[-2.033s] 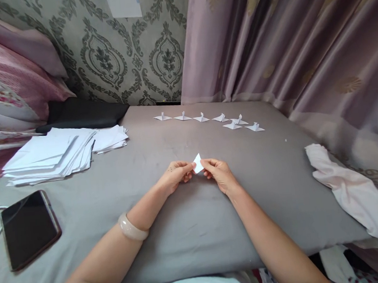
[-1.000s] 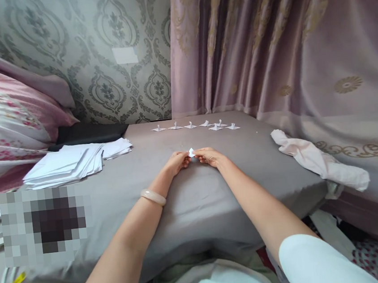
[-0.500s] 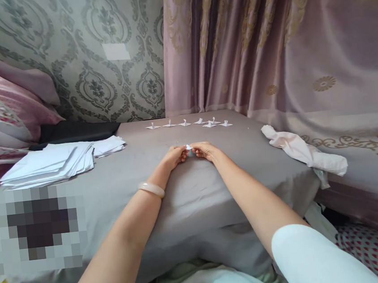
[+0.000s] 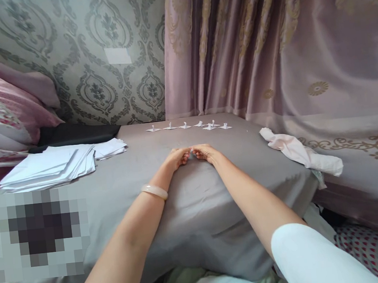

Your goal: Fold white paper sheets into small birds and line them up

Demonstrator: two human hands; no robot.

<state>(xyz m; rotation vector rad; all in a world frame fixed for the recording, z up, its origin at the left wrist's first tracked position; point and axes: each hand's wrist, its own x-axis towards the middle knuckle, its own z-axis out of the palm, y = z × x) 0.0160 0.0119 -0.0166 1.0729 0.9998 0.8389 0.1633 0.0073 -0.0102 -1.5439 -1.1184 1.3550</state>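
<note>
My left hand (image 4: 179, 157) and my right hand (image 4: 204, 152) meet fingertip to fingertip just above the grey cloth. Both are closed in a pinch on a small piece of folded white paper (image 4: 191, 150), mostly covered by the fingers. A pale bangle (image 4: 154, 192) circles my left wrist. Beyond the hands stands a row of small folded paper figures with flat pointed bases and upright middles, among them a leftmost figure (image 4: 153, 128) and a front right one (image 4: 225, 126).
On the left lies a stack of white paper sheets (image 4: 46, 167), with smaller sheets (image 4: 110, 147) beside it. A black folded item (image 4: 76, 134) lies behind. A twisted pale cloth (image 4: 300, 150) rests at the right edge of the grey-covered surface (image 4: 138, 169), near the curtain (image 4: 328, 55).
The fingertips have drawn closer together, and less of the white paper shows between them. The view has shifted slightly; the paper figures stay where they were.
</note>
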